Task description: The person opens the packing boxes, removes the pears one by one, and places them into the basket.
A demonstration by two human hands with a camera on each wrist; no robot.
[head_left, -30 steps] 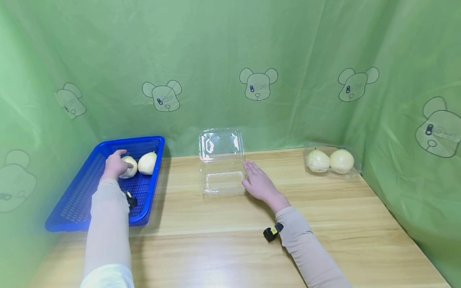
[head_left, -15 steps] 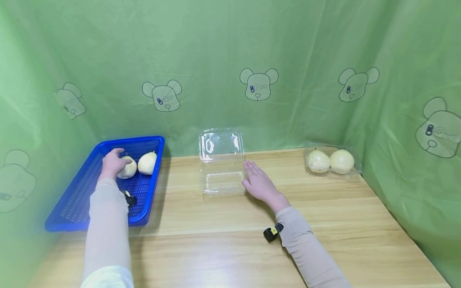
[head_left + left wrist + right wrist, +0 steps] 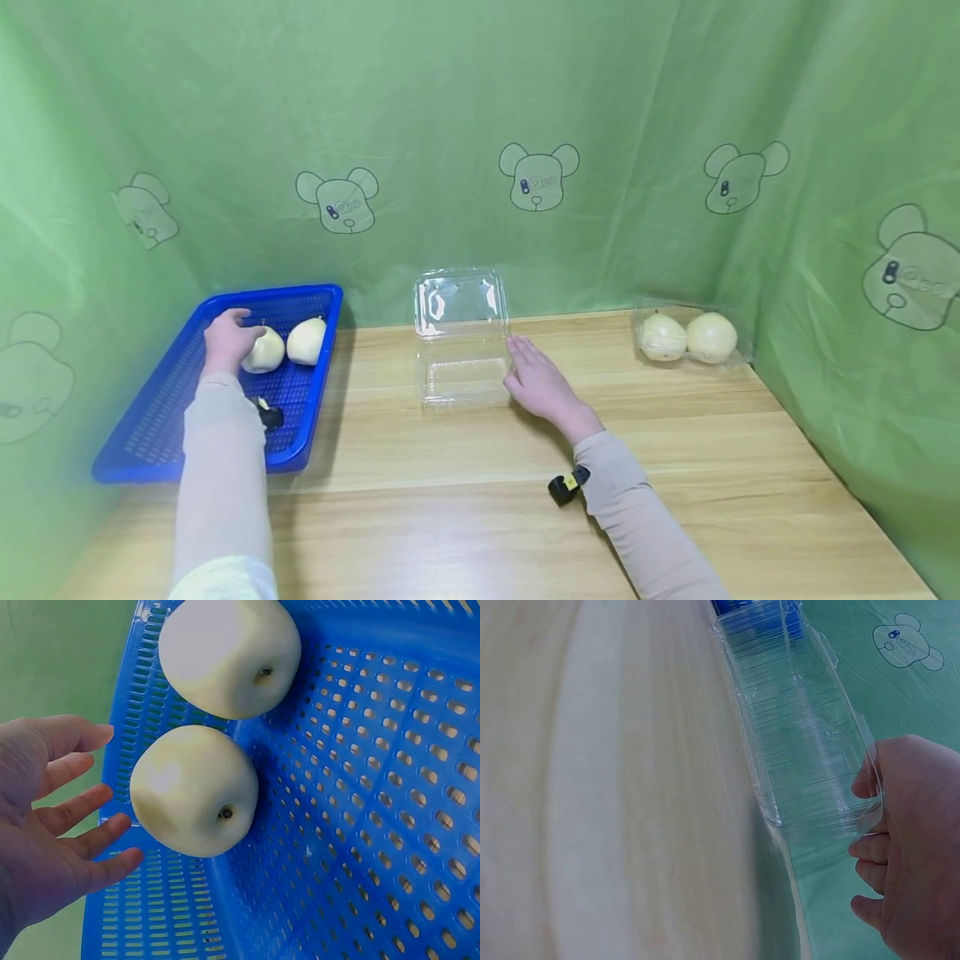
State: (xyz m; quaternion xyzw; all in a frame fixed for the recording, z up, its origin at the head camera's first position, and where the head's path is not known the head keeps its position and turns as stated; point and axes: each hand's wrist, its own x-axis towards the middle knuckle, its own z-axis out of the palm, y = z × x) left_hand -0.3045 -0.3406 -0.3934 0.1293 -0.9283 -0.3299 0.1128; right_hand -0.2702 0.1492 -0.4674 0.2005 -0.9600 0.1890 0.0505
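Note:
Inside the blue plastic basket on the left lie two pale yellow pears, a near one and one beside it. My left hand reaches over the basket's far part, just left of the near pear. Its fingers are spread and apart from that pear in the left wrist view. A clear plastic clamshell box stands mid-table with its lid raised. My right hand touches the box's right side, fingers fairly straight. In the right wrist view, its thumb and fingers lie at the box's rim.
At the back right, a clear plastic package contains two more pears. Green curtains enclose the wooden table at the back and sides. A black wrist camera sits on the right forearm.
My left hand has drawn slightly leftward, and the near pear has shifted a little left, showing more of itself. My right hand and the box have stayed put.

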